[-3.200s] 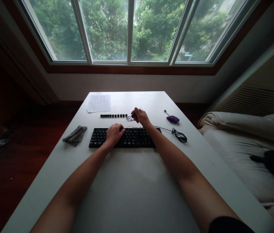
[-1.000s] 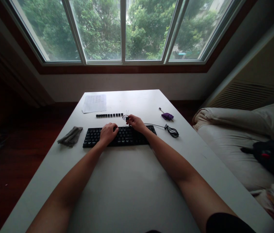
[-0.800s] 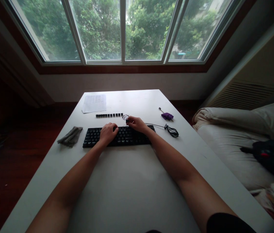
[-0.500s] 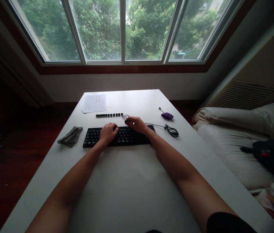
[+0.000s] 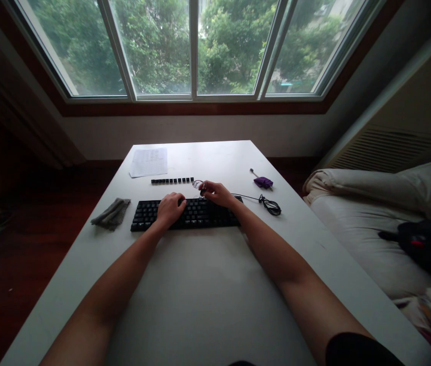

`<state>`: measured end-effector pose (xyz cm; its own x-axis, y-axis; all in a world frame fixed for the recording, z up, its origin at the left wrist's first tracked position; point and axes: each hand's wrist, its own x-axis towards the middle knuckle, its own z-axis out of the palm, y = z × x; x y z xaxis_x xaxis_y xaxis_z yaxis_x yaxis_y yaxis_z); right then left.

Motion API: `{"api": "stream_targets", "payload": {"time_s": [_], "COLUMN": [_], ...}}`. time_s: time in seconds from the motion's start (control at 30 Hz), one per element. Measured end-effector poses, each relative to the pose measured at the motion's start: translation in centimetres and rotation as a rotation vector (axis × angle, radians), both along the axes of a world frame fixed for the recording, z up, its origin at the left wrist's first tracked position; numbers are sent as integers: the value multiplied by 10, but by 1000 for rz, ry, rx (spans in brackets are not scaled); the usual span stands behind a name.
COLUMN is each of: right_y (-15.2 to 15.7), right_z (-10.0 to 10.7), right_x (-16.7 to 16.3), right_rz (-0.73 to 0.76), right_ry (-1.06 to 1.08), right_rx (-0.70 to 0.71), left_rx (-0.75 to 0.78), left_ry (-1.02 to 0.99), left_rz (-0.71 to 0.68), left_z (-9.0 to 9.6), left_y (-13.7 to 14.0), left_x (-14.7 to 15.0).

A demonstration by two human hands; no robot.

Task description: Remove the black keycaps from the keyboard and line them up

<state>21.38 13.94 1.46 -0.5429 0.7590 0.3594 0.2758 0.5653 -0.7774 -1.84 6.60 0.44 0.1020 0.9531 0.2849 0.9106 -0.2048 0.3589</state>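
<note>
A black keyboard [image 5: 196, 218] lies across the white table in front of me. My left hand [image 5: 169, 208] rests over its left middle part, fingers bent over the far edge and thumb to the right, holding it. Above the keyboard's far edge, my right hand [image 5: 215, 193] pinches a small black keycap [image 5: 202, 192], partly covered by the fingers. Just beyond those fingertips is a thin wire loop [image 5: 197, 183], its other end hidden by the hand. A row of several black keycaps [image 5: 172, 180] stands on the table behind the keyboard.
Left of the keyboard lies a crumpled grey cloth [image 5: 111, 214]. A printed sheet [image 5: 148, 162] is at the back left. To the right are a coiled black cable [image 5: 270, 205] and a purple object [image 5: 263, 182] with a thin stem. A padded sofa [image 5: 364, 234] borders the table's right side.
My right hand has shifted slightly right and away from me, with the small black keycap in its fingers. The left hand, keyboard and keycap row have stayed in place.
</note>
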Motion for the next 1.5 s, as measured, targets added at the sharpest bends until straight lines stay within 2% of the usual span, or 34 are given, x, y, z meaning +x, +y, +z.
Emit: {"api": "stream_targets", "payload": {"time_s": [0.17, 0.37, 0.53, 0.67, 0.83, 1.13, 1.5], "right_y": [-1, 6, 6, 3, -1, -10, -20], "right_z": [-1, -6, -3, 1, 2, -8, -6], "right_x": [-2, 5, 10, 16, 10, -19, -30], "right_rz": [-20, 18, 66, 34, 45, 144, 109], "right_ry": [14, 107, 172, 310, 375, 440, 456], "right_rx": [-10, -242, -347, -427, -441, -451, -465], "left_rx": [-8, 8, 20, -1, 23, 178, 216], "left_ry": [-4, -19, -28, -21, -45, -224, -282], "left_rz": [9, -3, -12, -1, -25, -232, -243], "left_z": [3, 0, -1, 1, 1, 2, 4], "left_y": [-2, 0, 1, 0, 0, -1, -2], "left_x": [1, 0, -1, 0, 0, -4, -3]}}
